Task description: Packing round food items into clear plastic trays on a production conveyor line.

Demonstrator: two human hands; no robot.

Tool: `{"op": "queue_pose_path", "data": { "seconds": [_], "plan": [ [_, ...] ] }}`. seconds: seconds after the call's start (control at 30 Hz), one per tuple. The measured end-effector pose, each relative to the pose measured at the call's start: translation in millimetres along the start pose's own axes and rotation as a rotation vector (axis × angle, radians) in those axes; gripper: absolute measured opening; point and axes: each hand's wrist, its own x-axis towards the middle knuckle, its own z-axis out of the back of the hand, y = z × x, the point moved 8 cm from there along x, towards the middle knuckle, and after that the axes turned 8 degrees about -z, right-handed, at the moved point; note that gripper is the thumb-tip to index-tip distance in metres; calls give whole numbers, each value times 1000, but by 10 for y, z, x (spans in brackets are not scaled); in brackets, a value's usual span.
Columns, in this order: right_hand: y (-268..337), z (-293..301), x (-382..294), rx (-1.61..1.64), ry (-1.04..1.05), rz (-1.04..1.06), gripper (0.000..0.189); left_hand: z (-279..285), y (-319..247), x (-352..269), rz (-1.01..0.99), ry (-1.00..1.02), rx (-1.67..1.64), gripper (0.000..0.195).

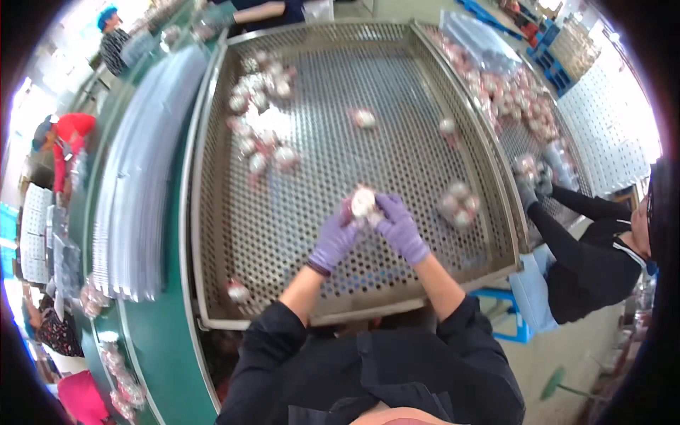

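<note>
My left hand (334, 240) and my right hand (402, 228), both in purple gloves, meet above a perforated metal tray (329, 175). Between their fingertips is a white garlic bulb (363, 202) with reddish skin or netting around it. The left fingers grip its left side, the right fingers its lower right. Right of my hands, a bundle of several bulbs (460, 205) lies in the tray. One bulb (364, 118) rests farther away, another (448, 126) near the right wall, and one more (238, 291) in the near left corner. Blur hides the finer detail.
At the tray's far left lies a cluster of bulbs (260, 87). Stacked clear plastic sheets or bags (143, 175) cover part of the green conveyor belt (159, 340) on the left. To the right, a co-worker's gloved hands (526, 191) hold bulbs over a heaped tray (510, 139).
</note>
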Motion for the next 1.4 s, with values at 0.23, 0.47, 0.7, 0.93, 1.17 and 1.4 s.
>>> {"op": "queue_pose_path", "data": {
  "seconds": [0.23,0.47,0.7,0.93,1.17,1.4],
  "plan": [
    [-57,-248,-95,1016,388,-326,46,49,-318,-60,-60,0,190,35],
    [-207,-568,-18,992,519,-316,39,230,-314,5,-197,-160,464,9],
    [78,-460,-7,744,376,-136,46,464,-68,0,53,-332,245,14],
    [263,-336,-143,425,197,45,50,384,381,-134,440,-185,-356,23],
    [495,-95,-293,64,-18,292,60,88,341,-383,823,78,-643,50],
    [868,-44,-313,-215,38,571,55,309,514,-325,300,410,295,29]
  ]
}}
